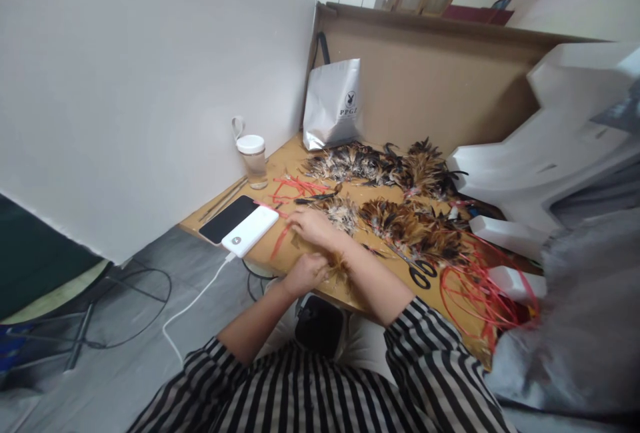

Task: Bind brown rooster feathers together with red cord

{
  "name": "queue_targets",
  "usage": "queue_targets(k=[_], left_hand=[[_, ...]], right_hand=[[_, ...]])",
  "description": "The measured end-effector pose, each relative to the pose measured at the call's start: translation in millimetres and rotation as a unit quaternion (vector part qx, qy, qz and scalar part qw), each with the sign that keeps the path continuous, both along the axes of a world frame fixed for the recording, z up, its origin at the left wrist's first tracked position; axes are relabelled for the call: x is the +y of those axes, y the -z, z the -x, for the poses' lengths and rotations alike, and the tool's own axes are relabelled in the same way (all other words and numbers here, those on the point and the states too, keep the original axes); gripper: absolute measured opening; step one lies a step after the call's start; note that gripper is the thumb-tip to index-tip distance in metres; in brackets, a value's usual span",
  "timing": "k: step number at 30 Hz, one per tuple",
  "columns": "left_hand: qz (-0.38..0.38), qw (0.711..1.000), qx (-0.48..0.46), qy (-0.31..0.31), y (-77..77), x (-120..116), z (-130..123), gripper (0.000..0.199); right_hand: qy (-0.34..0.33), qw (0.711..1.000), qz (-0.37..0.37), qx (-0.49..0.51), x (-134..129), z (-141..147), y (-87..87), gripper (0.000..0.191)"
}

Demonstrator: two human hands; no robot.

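My left hand [306,274] is closed at the table's front edge, gripping a small bunch of brown feathers [340,265] that sticks out to its right. Just beyond it, my right hand [311,226] reaches across with its fingers pinched on a red plastic strip [281,241]. Part of that strip hangs toward the table and its upper end is hidden by my fingers. More red strips [300,186] lie loose past my right hand. Pale-based feathers [343,213] are heaped beside my right wrist.
A white power bank [253,229] and a black phone [227,218] lie left of my hands. Behind stand a lidded cup [253,163] and a silver bag [333,106]. Feather bundles [410,226], scissors [417,271] and tangled red strips [475,293] lie right, near white foam [545,133].
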State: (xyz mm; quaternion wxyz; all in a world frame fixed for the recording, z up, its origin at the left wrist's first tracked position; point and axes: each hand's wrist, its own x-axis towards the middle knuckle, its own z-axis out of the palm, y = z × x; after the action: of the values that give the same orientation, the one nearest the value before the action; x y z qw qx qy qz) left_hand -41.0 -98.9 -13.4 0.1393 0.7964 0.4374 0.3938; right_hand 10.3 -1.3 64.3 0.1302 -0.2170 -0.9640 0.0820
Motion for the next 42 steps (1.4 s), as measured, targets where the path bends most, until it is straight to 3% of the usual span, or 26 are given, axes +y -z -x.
queue_targets(k=[4, 7, 10, 12, 13, 14, 16, 18, 20, 22, 24, 25, 27, 31, 35, 42], left_hand=[[-0.008, 1.0, -0.01, -0.005, 3.3, 2.3, -0.9, 0.016], [-0.027, 1.0, -0.013, 0.003, 0.9, 2.2, -1.0, 0.018], [-0.005, 0.999, -0.027, 0.02, -3.3, 0.6, -0.3, 0.018], [0.036, 0.997, -0.063, 0.019, -4.5, 0.0, 0.5, 0.018], [0.063, 0.993, -0.096, 0.012, -4.3, 0.3, 1.1, 0.02], [0.098, 0.985, -0.14, 0.002, -3.7, 1.2, 1.7, 0.022], [0.178, 0.951, -0.25, -0.02, -2.6, 4.6, 3.8, 0.025], [0.246, 0.9, -0.359, -0.034, -3.0, 9.9, 7.3, 0.027], [0.267, 0.845, -0.461, -0.05, -5.3, 16.1, 12.1, 0.024], [0.271, 0.756, -0.594, -0.048, -8.1, 22.1, 17.1, 0.017], [0.287, 0.68, -0.674, -0.033, -10.0, 27.5, 20.8, 0.014], [0.295, 0.658, -0.693, -0.026, -10.5, 30.1, 21.7, 0.015], [0.298, 0.646, -0.702, -0.014, -10.9, 35.2, 21.4, 0.015], [0.3, 0.7, -0.649, 0.0, -13.1, 46.7, 15.1, 0.021], [0.284, 0.742, -0.606, -0.045, -15.8, 55.8, 7.5, 0.022], [0.251, 0.8, -0.54, -0.076, -18.5, 52.0, 3.4, 0.029]], right_hand=[[-0.026, 0.992, -0.052, -0.107, -4.0, 21.5, 5.8, 0.023], [-0.027, 0.989, -0.048, -0.138, -4.5, 28.1, 13.0, 0.021], [-0.003, 0.998, 0.014, -0.063, 1.0, 23.0, 12.4, 0.015], [0.025, 0.992, 0.112, 0.046, 7.8, 12.5, 7.1, 0.01], [0.036, 0.976, 0.184, 0.114, 11.4, 5.2, 3.9, 0.008], [0.044, 0.945, 0.272, 0.176, 14.6, -3.3, 1.0, 0.009], [0.071, 0.856, 0.446, 0.253, 18.2, -22.5, -2.3, 0.014], [0.079, 0.758, 0.561, 0.323, 17.1, -41.9, -0.9, 0.017], [0.078, 0.667, 0.649, 0.357, 12.8, -58.2, 5.0, 0.019], [0.065, 0.613, 0.698, 0.364, 8.4, -69.2, 13.2, 0.02], [0.061, 0.586, 0.717, 0.372, 6.6, -75.0, 21.8, 0.021], [0.063, 0.581, 0.717, 0.379, 6.7, -76.5, 25.8, 0.021], [0.07, 0.589, 0.704, 0.392, 8.5, -78.1, 33.0, 0.022], [0.103, 0.651, 0.646, 0.385, 12.2, -81.2, 43.2, 0.023], [0.129, 0.716, 0.581, 0.365, 12.5, -85.5, 46.2, 0.026], [0.16, 0.779, 0.506, 0.334, 7.9, -84.7, 39.0, 0.024]])
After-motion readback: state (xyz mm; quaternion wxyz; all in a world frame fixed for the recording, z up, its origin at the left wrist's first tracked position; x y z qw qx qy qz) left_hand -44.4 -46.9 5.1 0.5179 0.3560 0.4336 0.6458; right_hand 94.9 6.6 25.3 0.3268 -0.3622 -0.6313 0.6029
